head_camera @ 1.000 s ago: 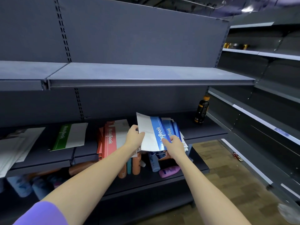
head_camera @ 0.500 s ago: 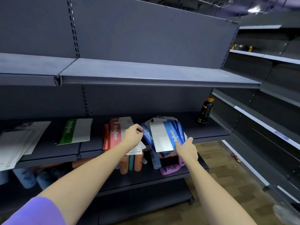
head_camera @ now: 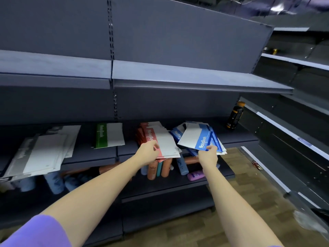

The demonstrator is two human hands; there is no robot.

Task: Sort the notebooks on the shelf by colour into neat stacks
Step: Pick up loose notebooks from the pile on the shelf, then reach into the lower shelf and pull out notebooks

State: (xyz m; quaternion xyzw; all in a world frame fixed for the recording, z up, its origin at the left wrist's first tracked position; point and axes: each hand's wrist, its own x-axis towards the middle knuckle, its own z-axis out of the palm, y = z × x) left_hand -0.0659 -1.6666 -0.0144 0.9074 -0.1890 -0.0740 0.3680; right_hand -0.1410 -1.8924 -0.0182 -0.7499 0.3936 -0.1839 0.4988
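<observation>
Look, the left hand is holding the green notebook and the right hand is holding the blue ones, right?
Not quite. In the head view the left hand grips the red notebooks, not the green notebook, which lies alone further left on the shelf. The right hand does hold the blue notebooks.

My left hand (head_camera: pixel 148 152) covers near corner of red notebook stack (head_camera: pixel 161 139); lower red covers mostly buried. My right hand (head_camera: pixel 208 155) hides near edge of blue notebook pile (head_camera: pixel 199 138). Grey-white notebooks (head_camera: pixel 42 150) cut by left edge, print too blurred to read. Bottles (head_camera: pixel 156 169) on lower shelf half hidden behind shelf lip; labels unreadable.
</observation>
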